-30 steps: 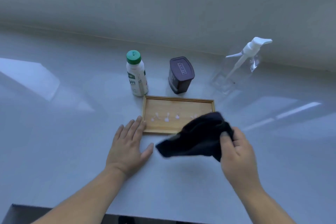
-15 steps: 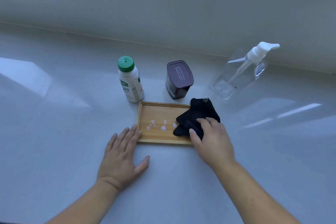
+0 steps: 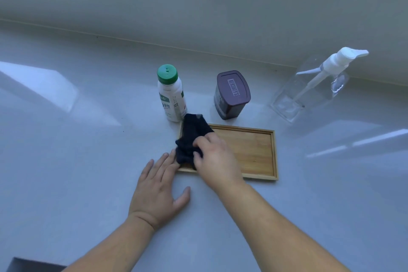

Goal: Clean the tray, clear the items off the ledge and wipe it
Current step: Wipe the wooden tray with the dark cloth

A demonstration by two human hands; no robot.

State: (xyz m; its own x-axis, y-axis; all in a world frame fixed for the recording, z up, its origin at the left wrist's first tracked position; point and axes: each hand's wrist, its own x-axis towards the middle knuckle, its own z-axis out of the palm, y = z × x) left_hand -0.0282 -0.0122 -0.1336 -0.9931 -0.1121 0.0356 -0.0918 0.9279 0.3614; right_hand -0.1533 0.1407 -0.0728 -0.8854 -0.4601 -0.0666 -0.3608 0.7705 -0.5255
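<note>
Pressing down on the left end of the shallow rectangular wooden tray (image 3: 249, 150), the right hand (image 3: 215, 159) is clenched around a crumpled dark cloth (image 3: 191, 139). The left hand (image 3: 157, 192) is laid flat and released on the pale grey ledge (image 3: 66, 161), its fingertips touching the tray's left edge. Just behind the tray, toward the ledge's back edge, a white bottle with a green cap (image 3: 171, 95) and a dark brown lidded tub (image 3: 230, 95) are stood upright. A clear pump dispenser (image 3: 313, 88) is set near the back right.
</note>
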